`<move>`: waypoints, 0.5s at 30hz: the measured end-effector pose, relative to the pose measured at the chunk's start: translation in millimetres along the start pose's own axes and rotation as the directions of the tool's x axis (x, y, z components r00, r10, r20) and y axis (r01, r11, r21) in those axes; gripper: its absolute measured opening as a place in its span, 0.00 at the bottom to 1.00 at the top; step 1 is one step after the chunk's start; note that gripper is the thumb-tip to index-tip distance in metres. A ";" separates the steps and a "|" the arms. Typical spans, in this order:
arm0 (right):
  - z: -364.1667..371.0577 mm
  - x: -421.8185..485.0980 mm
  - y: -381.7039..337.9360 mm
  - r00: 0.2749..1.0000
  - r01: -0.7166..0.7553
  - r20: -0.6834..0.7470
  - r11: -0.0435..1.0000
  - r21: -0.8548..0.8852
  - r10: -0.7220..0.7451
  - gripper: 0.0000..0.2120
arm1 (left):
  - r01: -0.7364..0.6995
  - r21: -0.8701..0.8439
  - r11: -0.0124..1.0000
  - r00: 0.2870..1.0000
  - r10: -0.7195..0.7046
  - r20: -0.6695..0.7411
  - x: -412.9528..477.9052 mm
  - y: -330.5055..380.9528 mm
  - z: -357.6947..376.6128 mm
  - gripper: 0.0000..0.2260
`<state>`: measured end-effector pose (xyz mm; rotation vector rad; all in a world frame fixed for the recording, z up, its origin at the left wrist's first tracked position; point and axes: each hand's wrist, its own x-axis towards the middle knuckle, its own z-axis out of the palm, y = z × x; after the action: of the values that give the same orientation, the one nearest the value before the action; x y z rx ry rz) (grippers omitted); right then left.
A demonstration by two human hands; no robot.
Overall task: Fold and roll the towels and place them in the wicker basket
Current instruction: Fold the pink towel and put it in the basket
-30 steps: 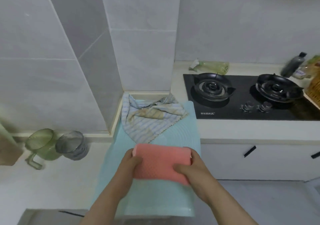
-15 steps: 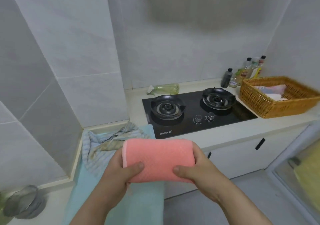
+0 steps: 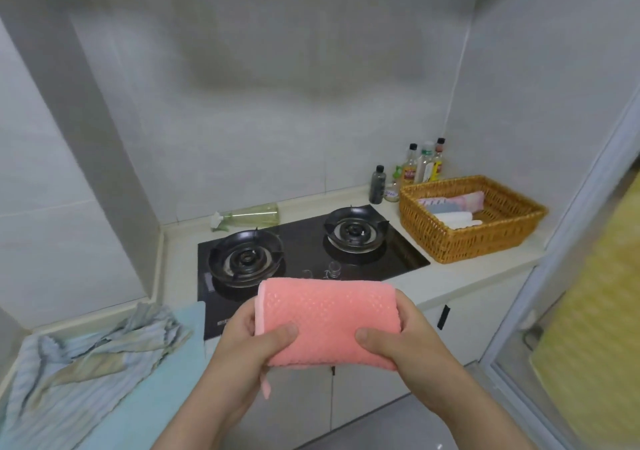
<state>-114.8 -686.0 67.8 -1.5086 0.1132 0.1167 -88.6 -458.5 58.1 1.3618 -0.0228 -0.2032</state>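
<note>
Close in, the left hand and the right hand hold a pink towel between them, lifted clear of any surface. The towel is a compact, thick bundle lying crosswise. Each hand grips one end of it, with the thumb pressed on the near face and the fingers curled round behind. A small pink loop hangs from the bundle's lower edge, just beside the left thumb.

Down and to the left of the left hand, a light blue cloth covers a lower surface. A striped towel lies crumpled on it, unfolded, well apart from the hands.

Just beyond the pink towel is a black gas hob with two burners, set into the pale tabletop.

Ahead and to the right of the right hand, past the hob, a wicker basket stands on the tabletop. Several rolled towels in pale colours lie inside it, side by side.

Farther back, against the tiled wall, a green spray bottle lies on its side behind the left burner. A cluster of bottles stands upright in the corner, just behind the basket.
</note>
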 end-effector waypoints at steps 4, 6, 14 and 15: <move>-62.2 8.1 -4.4 1.000 -0.011 -0.019 1.000 0.016 0.011 0.27 | 0.007 0.022 1.000 0.999 -0.008 0.050 30.2 -9.7 55.5 0.31; -90.3 13.5 -3.7 0.999 -0.014 -0.051 1.000 0.017 0.015 0.29 | 0.026 0.035 0.999 0.997 -0.028 0.070 45.7 -14.2 80.9 0.29; -180.2 60.6 -5.4 0.995 -0.018 -0.097 1.000 -0.017 0.016 0.30 | 0.025 0.082 0.996 0.983 -0.039 0.178 118.6 -23.8 160.6 0.30; -190.8 70.4 -6.5 0.995 -0.022 -0.101 0.999 -0.025 0.020 0.31 | 0.021 0.093 0.995 0.981 -0.038 0.190 131.4 -26.0 168.6 0.32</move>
<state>-44.6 -876.3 52.7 -1.5395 0.2091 0.0592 14.4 -647.6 55.0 1.4293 -0.1752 -0.3621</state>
